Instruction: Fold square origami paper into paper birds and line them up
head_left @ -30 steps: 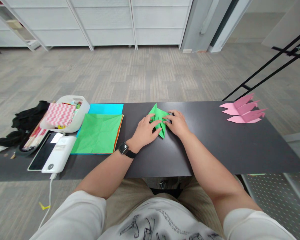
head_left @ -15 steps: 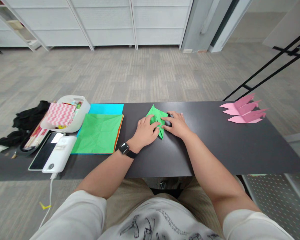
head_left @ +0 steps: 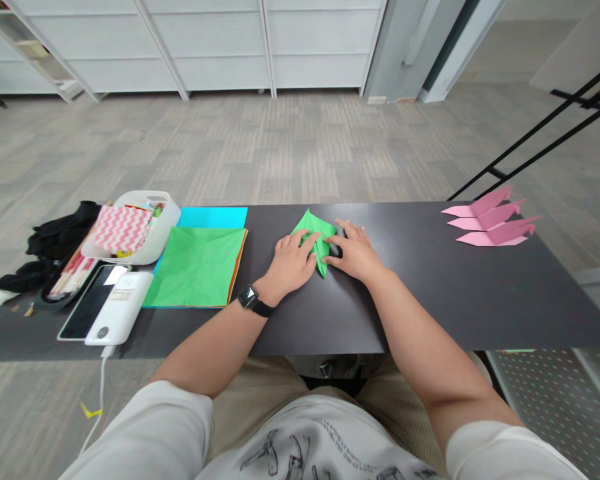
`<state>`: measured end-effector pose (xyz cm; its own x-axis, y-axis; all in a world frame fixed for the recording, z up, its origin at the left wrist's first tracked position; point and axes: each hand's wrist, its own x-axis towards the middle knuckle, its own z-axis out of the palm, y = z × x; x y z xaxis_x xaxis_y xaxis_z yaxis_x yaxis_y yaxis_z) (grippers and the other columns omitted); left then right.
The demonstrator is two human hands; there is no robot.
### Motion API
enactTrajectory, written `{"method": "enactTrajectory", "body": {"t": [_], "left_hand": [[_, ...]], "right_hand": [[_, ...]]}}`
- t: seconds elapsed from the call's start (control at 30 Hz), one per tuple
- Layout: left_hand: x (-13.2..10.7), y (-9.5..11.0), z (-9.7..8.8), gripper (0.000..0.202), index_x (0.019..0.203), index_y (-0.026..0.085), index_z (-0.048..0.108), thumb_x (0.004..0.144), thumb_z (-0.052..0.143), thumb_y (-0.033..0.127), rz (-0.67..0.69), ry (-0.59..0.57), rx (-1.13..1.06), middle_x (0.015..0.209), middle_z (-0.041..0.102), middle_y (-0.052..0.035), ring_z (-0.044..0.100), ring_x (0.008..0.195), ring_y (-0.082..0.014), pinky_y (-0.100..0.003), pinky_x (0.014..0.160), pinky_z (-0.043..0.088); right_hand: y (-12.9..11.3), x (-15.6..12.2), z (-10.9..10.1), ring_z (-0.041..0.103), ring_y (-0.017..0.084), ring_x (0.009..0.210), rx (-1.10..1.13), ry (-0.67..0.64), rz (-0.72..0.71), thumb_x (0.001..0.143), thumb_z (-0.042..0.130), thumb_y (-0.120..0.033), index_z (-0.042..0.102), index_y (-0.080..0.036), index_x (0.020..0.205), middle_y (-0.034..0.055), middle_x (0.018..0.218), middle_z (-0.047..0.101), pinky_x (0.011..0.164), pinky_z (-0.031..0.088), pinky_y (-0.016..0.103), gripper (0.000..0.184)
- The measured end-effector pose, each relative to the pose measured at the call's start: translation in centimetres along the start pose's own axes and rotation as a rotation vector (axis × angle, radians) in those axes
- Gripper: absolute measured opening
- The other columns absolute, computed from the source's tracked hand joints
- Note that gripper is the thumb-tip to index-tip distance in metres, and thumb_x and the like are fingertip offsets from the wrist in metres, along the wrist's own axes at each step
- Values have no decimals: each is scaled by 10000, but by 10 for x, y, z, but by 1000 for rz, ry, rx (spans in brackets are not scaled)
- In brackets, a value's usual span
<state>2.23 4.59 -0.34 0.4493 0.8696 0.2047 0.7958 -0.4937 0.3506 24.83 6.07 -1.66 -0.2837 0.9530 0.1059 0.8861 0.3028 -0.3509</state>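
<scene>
On the dark table in front of me lies a folded piece of green paper, kite-like with pointed corners at its far and near ends. My left hand rests on its left side, fingers spread and fingertips pressing on the folds; they cover part of it. At the right edge of the paper, my right hand touches with thumb and index fingertips, which stand apart with dark table showing between them. A black watch is on my left wrist.
Green square sheets lie stacked to the left over a blue sheet. Beyond are a white bin, a phone and a white power bank with a cable. Several pink folded-paper birds stand at the far right.
My left fingers have shifted slightly over the green paper, and the raised flap near them now looks flatter. My right hand has moved only a little along the edge.
</scene>
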Motion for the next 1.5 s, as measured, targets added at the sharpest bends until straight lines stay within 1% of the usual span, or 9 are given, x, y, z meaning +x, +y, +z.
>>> {"method": "enactTrajectory", "body": {"t": [0.2, 0.37, 0.43, 0.57, 0.67, 0.83, 1.1, 1.3, 1.5], "left_hand": [[1, 1, -3, 525, 1594, 214, 518, 1076, 463, 283, -1, 0, 4, 1584, 552, -134, 553, 1386, -318, -507, 1189, 424], [3, 2, -6, 508, 1566, 213, 525, 1063, 465, 236, -44, 33, 9, 1544, 585, -130, 577, 1349, -299, -478, 1177, 444], [4, 0, -5, 518, 1561, 199, 519, 1045, 472, 196, -67, 43, 33, 1505, 613, -139, 587, 1327, -302, -477, 1164, 454], [5, -3, -3, 511, 1531, 176, 528, 1021, 515, 158, -82, 16, 66, 1431, 666, -145, 610, 1289, -308, -470, 1132, 478], [5, -5, -1, 461, 1487, 195, 556, 1027, 544, 170, -62, -12, 70, 1396, 688, -133, 625, 1273, -302, -463, 1128, 484], [6, -10, 3, 431, 1458, 185, 575, 1030, 541, 148, -33, -7, 62, 1352, 708, -121, 646, 1225, -293, -455, 1114, 501], [12, -22, 10, 350, 1342, 205, 691, 1017, 574, 154, 14, 34, 37, 1315, 713, -109, 645, 1210, -286, -464, 1109, 530], [13, -23, 12, 379, 1338, 210, 745, 1021, 551, 130, 30, 25, 46, 1422, 709, -103, 648, 1283, -279, -474, 1151, 519], [12, -21, 10, 321, 1248, 209, 802, 1042, 562, 158, 52, -8, 51, 1390, 739, -87, 665, 1236, -270, -466, 1140, 521]], "right_hand": [[1, -3, -3, 293, 489, 1624, 1, -107, 17, 827, 900, -511, 699, -328, 1435, 135, 1751, 364, 1272, 213, 805, 666], [7, -5, -9, 283, 499, 1626, 36, -146, -2, 759, 947, -534, 679, -321, 1439, 144, 1730, 394, 1273, 189, 812, 761], [9, -4, -11, 312, 495, 1612, 63, -137, -8, 766, 941, -540, 718, -317, 1376, 140, 1705, 428, 1267, 197, 815, 686], [14, 1, -10, 496, 413, 1501, 135, -43, -31, 968, 749, -502, 813, -286, 1032, 112, 1556, 581, 1262, 246, 784, 235], [16, 6, -4, 584, 360, 1401, 166, 19, -70, 947, 772, -371, 800, -277, 1009, 104, 1422, 657, 1256, 336, 700, 116], [19, 9, 7, 590, 342, 1368, 165, 54, -132, 881, 816, -268, 786, -293, 1171, 102, 1403, 653, 1201, 444, 580, 293], [16, 7, 4, 604, 347, 1387, 159, -8, -126, 944, 769, -291, 785, -333, 1225, 74, 1420, 697, 1244, 340, 722, 285], [18, 8, 6, 602, 338, 1399, 164, -21, -130, 950, 767, -300, 798, -356, 1246, 61, 1421, 710, 1263, 323, 724, 303], [18, 7, 0, 641, 314, 1329, 186, -30, -135, 933, 780, -319, 828, -334, 1109, 54, 1339, 730, 1267, 309, 711, 183]]}}
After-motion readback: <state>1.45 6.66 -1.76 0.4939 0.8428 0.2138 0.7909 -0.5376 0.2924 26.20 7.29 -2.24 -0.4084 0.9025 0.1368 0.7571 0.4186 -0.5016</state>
